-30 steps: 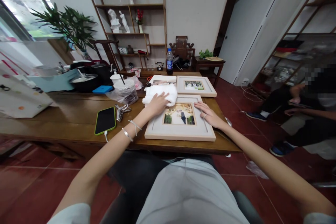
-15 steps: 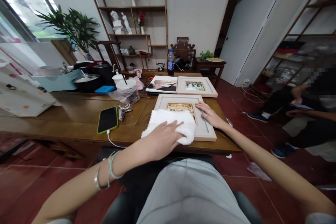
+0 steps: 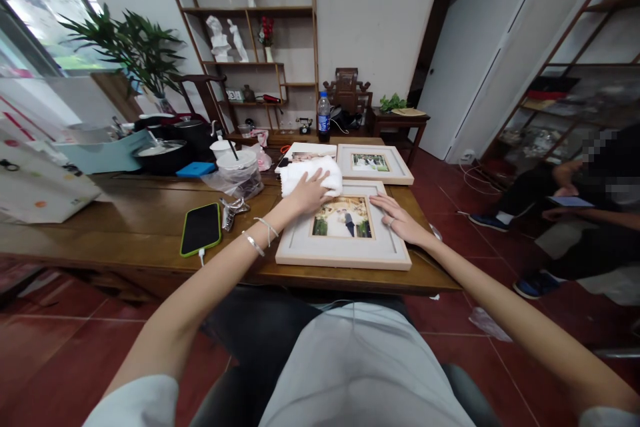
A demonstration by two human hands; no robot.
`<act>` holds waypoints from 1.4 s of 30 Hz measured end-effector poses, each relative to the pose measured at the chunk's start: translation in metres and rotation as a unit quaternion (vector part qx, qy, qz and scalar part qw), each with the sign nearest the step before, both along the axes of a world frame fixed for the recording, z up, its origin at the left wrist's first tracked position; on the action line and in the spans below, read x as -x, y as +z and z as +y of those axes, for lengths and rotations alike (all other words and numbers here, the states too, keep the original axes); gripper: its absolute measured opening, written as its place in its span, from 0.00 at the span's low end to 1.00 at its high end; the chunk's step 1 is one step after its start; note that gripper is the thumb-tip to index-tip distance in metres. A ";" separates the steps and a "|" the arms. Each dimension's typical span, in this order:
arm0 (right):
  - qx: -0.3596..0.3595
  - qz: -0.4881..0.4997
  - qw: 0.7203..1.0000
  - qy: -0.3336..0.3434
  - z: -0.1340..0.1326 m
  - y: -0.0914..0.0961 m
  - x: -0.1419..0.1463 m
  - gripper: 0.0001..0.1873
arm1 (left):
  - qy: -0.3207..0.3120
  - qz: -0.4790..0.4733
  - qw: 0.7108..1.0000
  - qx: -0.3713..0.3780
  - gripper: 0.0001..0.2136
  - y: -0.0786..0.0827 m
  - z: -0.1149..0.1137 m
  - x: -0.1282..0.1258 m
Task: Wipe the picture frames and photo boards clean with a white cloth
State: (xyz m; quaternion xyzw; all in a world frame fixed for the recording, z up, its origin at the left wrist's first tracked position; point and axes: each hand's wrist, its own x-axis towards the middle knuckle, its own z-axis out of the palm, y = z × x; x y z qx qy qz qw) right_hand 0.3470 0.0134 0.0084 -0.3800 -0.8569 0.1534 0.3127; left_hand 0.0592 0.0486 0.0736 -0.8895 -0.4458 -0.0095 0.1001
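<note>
A light wooden picture frame (image 3: 345,257) lies face up in front of me, showing a photo (image 3: 345,217) of a couple. My left hand (image 3: 306,193) presses a white fluffy towel (image 3: 295,177), held under its fingers, at the frame's far left corner. The towel also overlaps the album or printed picture (image 3: 313,150) behind it. On the frame's right border rests my right hand (image 3: 400,220), fingers stretched out flat and holding nothing. Just beyond lies a second picture frame (image 3: 397,167) with a garden photo.
To the left are a phone (image 3: 201,229) on a white cable, a crumpled silver wrapper (image 3: 233,211), and a bagged drink cup (image 3: 237,170). A blue-capped bottle (image 3: 324,119) stands behind the frames. At far right a seated person (image 3: 595,207) holds a tablet or phone.
My left hand has slid the towel away from me and slightly left, from the frame's near-left part to its far left corner, uncovering the photo. My right hand stays put.
</note>
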 end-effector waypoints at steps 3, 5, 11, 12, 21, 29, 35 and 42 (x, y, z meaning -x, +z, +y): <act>0.002 0.004 1.000 -0.003 0.001 -0.001 0.000 0.29 | -0.046 0.022 0.999 0.016 0.17 0.004 -0.021 -0.004; 0.001 0.005 1.000 -0.004 0.001 -0.002 0.000 0.29 | -0.066 0.029 0.997 0.031 0.18 0.012 -0.048 -0.006; -0.009 0.008 1.000 0.005 0.003 -0.004 -0.001 0.27 | -0.158 -0.009 0.980 0.120 0.20 0.043 -0.146 -0.006; -0.010 0.009 1.000 0.005 0.003 -0.004 -0.001 0.27 | -0.166 -0.021 0.979 0.119 0.20 0.045 -0.158 -0.005; -0.009 0.011 1.000 0.000 0.003 -0.004 0.000 0.27 | -0.096 -0.024 0.992 0.082 0.19 0.014 -0.128 -0.024; -0.013 0.002 1.000 0.005 0.003 -0.003 0.000 0.28 | -0.017 -0.023 0.999 0.018 0.21 0.001 -0.020 -0.034; -0.002 0.011 1.000 -0.003 0.003 -0.004 0.001 0.27 | -0.081 0.027 0.995 0.051 0.17 0.007 -0.020 -0.048; -0.014 0.039 0.999 0.005 0.003 -0.006 0.001 0.23 | -0.164 0.016 0.982 0.098 0.20 0.038 -0.108 -0.059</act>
